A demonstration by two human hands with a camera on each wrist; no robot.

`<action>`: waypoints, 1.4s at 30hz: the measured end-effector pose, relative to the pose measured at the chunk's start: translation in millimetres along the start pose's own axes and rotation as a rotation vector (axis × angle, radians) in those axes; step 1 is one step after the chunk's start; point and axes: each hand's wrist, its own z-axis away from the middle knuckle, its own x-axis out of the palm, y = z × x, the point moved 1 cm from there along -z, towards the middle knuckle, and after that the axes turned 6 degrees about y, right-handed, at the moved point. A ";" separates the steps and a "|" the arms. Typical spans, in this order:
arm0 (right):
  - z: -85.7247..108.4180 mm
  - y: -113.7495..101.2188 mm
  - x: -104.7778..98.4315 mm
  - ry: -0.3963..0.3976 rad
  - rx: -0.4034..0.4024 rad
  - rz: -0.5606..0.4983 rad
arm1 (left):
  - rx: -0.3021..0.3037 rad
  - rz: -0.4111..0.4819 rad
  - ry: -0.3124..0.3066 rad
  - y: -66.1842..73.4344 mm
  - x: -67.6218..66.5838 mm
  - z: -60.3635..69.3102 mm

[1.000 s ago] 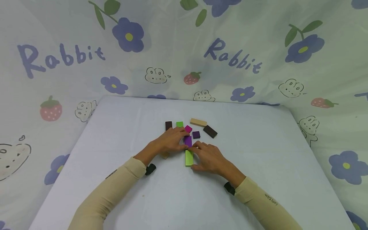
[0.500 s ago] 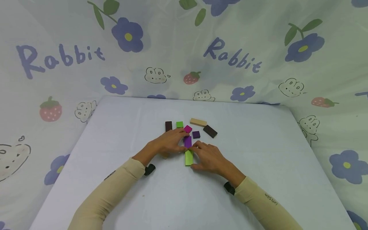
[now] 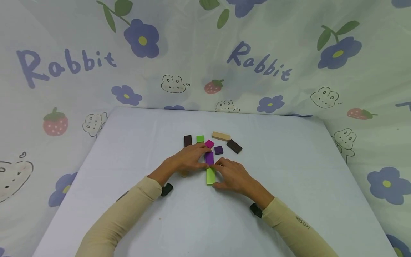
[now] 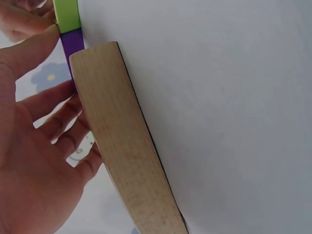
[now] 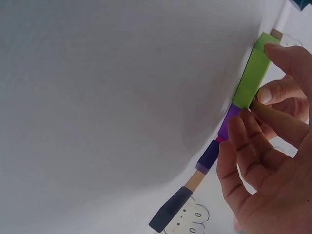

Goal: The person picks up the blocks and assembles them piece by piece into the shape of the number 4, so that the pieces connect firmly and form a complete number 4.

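Note:
A lime green block [image 3: 210,176] and a purple block [image 3: 209,158] lie end to end on the white table, the purple one farther away. My left hand [image 3: 189,157] holds the purple block by its ends between thumb and index finger. At the lime green block, my right hand [image 3: 236,175] pinches both ends the same way, its other fingers loosely bent. The left wrist view shows the left thumb right at the seam where the lime green block [image 4: 67,15] meets the purple block [image 4: 73,44]. A plain wooden block [image 4: 122,126] lies beneath the left hand, mostly hidden from the head view.
Behind the hands lie a dark brown block [image 3: 188,140], a green block [image 3: 200,138], a magenta block [image 3: 209,144] and a dark purple block [image 3: 218,150]. Farther right are a pale wooden block [image 3: 221,136] and another dark brown block [image 3: 234,146]. A printed curtain hangs behind the table.

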 end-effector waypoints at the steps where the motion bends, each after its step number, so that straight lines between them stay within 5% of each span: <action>1: 0.0 -0.2 -0.3 0.000 0.001 -0.003 | 0.002 -0.002 0.001 -0.2 0.2 -0.2; 30: -0.6 -1.4 0.3 -0.015 0.020 0.002 | -0.002 -0.015 0.000 0.0 1.7 0.9; 42: -0.8 5.9 -13.9 -0.022 0.087 -0.004 | -0.119 0.060 -0.018 2.2 -2.8 7.2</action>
